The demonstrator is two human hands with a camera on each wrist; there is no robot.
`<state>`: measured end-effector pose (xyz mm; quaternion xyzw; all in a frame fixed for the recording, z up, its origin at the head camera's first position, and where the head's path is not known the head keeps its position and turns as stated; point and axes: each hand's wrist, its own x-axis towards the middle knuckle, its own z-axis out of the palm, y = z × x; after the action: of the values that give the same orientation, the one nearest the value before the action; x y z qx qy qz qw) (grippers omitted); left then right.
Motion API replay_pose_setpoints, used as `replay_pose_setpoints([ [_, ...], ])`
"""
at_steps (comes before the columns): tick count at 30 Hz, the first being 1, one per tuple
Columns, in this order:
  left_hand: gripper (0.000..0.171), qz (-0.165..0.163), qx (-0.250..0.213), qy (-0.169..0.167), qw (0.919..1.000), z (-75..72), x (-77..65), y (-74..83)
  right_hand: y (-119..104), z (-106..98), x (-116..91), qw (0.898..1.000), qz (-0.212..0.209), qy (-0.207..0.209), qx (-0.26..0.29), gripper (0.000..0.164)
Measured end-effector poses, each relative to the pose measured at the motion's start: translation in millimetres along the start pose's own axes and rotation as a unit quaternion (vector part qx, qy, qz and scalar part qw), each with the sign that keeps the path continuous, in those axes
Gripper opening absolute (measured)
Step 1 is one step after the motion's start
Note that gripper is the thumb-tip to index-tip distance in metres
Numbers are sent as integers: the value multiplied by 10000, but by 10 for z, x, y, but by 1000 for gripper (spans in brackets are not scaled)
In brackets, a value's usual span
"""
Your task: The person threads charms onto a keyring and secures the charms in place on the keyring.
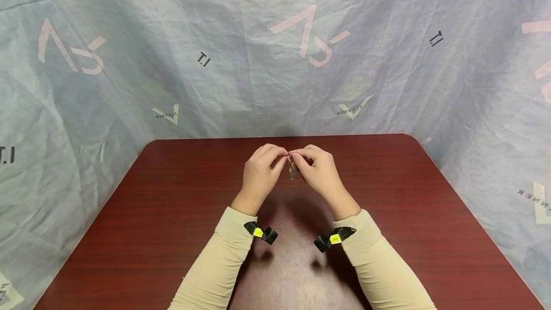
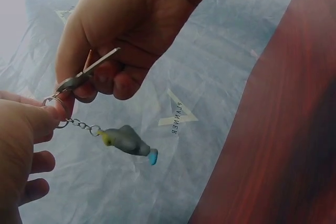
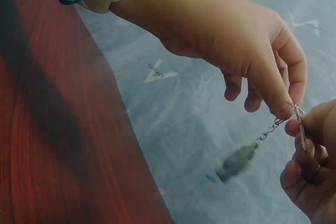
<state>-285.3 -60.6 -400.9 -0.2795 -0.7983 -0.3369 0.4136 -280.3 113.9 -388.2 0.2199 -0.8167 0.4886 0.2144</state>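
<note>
In the head view my left hand [image 1: 262, 169] and right hand [image 1: 317, 169] meet above the table, fingertips almost touching around a keychain [image 1: 292, 174]. Between thumb and finger, my left hand pinches the metal key ring [image 2: 48, 99]. My right hand [image 2: 131, 19] pinches the keys [image 2: 102, 61] by their heads at the ring, the blades sticking out past its fingers. From the ring a short chain [image 2: 80, 124] carries a small grey fish-like or bird-like figure [image 2: 128, 142] with a yellow end and a blue tip. It hangs free and looks blurred in the right wrist view.
A dark red wooden table [image 1: 172, 233] lies beneath both arms. Grey printed cloth [image 1: 267, 85] hangs behind it and along both sides. Each wrist wears a black strap with a small camera, the left one [image 1: 270, 236] and the right one [image 1: 322, 243].
</note>
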Motion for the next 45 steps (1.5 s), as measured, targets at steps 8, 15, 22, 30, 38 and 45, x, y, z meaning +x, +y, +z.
replay_pose_setpoints([
  [8, 9, -96, -392, 196, 9990, 7, -6, -12, -21, -6, -7, 9998, 80, -113, 135, 13],
  [15, 7, -1022, -1595, 152, 9818, 12, -2, -5, -36, -16, -10, 9996, 151, -200, 162, 14],
  [22, 10, -1752, -2284, 140, 9576, 6, 21, 14, -46, -16, -8, 9995, 159, -224, 162, 14],
  [30, 5, -2289, -2435, -309, 9420, -31, 34, -10, -51, -17, -13, 9997, 95, -169, 150, 14],
  [38, 5, -1708, -1670, -632, 9690, -66, 40, -41, -28, -4, -10, 9998, 95, -119, 136, 13],
  [45, 7, -791, -1084, -594, 9892, -67, 42, -47, -3, 0, -2, 9998, 94, -133, 131, 13],
])
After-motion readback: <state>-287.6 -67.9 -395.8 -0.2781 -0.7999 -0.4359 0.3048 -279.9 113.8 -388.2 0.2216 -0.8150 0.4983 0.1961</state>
